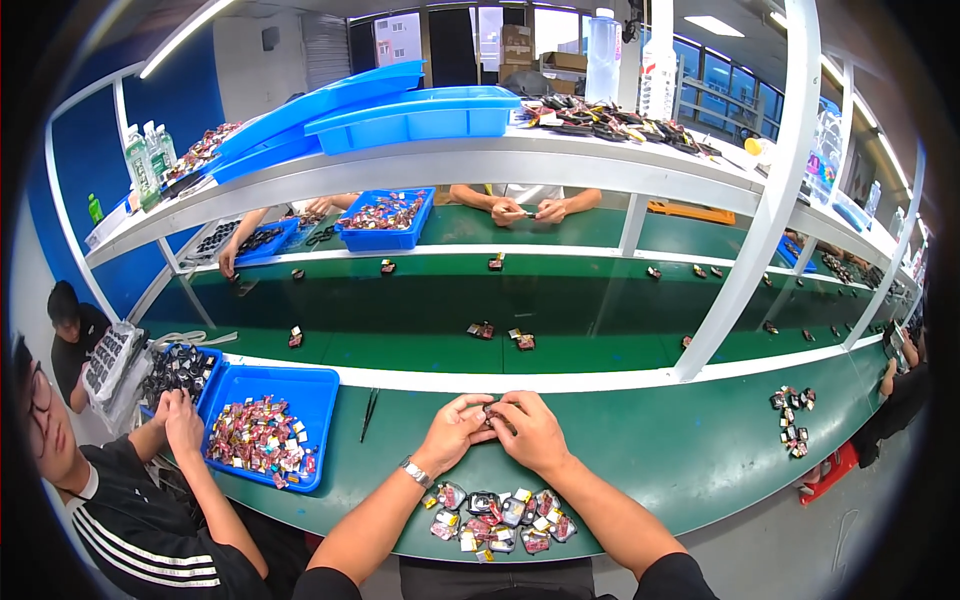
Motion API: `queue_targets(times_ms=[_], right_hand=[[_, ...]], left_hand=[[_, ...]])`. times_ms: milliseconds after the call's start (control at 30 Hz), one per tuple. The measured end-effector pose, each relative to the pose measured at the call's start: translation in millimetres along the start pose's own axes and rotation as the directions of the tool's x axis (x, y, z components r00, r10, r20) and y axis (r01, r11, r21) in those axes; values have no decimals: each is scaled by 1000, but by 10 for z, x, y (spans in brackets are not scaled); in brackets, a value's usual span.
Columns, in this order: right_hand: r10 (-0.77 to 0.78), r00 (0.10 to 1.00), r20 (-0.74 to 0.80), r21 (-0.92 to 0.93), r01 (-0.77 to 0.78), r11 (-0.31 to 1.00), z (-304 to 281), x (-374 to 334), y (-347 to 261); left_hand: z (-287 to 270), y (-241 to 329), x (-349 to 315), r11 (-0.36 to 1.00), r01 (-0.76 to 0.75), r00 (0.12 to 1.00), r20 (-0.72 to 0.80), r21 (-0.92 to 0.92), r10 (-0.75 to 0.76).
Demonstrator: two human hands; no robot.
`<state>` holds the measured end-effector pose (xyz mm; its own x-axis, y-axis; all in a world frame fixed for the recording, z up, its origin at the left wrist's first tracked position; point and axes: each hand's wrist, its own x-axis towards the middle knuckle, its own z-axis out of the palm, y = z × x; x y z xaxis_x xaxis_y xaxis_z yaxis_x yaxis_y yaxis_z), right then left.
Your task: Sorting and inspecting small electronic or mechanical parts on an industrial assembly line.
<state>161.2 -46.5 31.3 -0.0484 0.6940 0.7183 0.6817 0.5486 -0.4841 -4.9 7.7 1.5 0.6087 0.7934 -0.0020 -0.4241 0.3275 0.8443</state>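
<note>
Above the green bench, my left hand, with a metal watch on its wrist, and my right hand meet fingertip to fingertip. Both are closed around a small dark part, mostly hidden by the fingers. Just below them, between my forearms, lies a cluster of small electronic assemblies in dark or clear casings, with reddish and yellow-white pieces. Black tweezers rest on the bench to the left of my hands.
Left of the tweezers, a blue tray holds many reddish pieces, beside a co-worker's hands. Ahead, spaced assemblies sit on a dark green conveyor. A white post and a raised shelf stand beyond; another group of assemblies lies right.
</note>
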Motion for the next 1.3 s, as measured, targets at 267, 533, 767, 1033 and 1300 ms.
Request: queue_targets(times_ms=[267, 533, 767, 1033, 1300], right_hand=[[-6, 999, -34, -69, 4, 998, 47, -43, 27], [-40, 999, -14, -38, 40, 998, 63, -22, 35], [381, 919, 101, 293, -394, 871, 101, -51, 70], [599, 788, 142, 310, -610, 729, 41, 130, 485], [578, 747, -328, -387, -664, 639, -676, 407, 2006]], left_hand=[[30, -26, -10, 999, 14, 1000, -28, 52, -13], [54, -75, 13, 983, -55, 987, -138, 175, 79], [72, -136, 46, 915, -87, 971, -170, 395, 166], [143, -119, 59, 920, -263, 907, -250, 292, 339], [-33, -188, 142, 900, -174, 960, -135, 400, 246]])
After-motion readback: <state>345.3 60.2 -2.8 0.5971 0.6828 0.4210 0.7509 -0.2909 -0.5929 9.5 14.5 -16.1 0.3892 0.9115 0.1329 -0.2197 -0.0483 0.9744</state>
